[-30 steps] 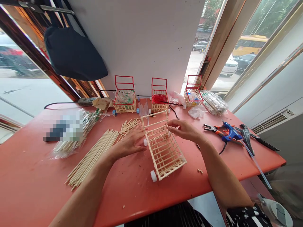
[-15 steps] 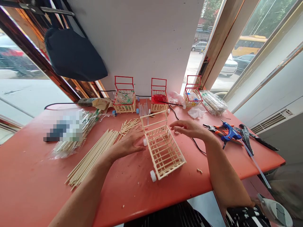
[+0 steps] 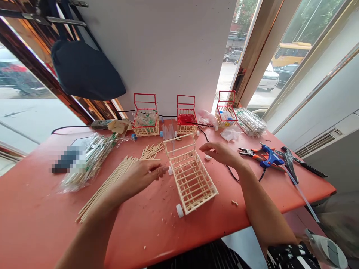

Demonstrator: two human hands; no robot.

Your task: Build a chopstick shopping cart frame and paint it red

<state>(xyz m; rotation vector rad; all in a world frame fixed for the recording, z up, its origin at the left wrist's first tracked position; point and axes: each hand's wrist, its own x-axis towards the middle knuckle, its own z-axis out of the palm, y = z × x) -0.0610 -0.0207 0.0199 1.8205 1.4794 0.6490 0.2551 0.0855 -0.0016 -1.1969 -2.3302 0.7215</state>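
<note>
A small cart (image 3: 193, 179) made of pale wooden sticks stands in the middle of the table, with white bottle-cap wheels (image 3: 180, 210) showing on its left side. To its left hovers my left hand (image 3: 146, 172), fingers partly extended with nothing in them, close to the upper left wheel. My right hand (image 3: 220, 152) is beyond the cart's upper right corner, loosely curved and holding nothing. A white cap (image 3: 208, 157) lies just under its fingers. Under and beside my left forearm runs a bundle of long wooden sticks (image 3: 108, 186).
Three finished carts with red trim (image 3: 146, 123) line the wall. Short cut sticks (image 3: 153, 150) lie behind my left hand. A blue glue gun (image 3: 270, 157) and pliers (image 3: 248, 151) are at the right. Packed sticks (image 3: 94, 160) lie at the left, more (image 3: 251, 121) at the back right.
My left hand has drawn back from the cart's upper left side, down and to the left, its fingers more gathered. My right hand and the cart have hardly moved; the view shifted slightly.
</note>
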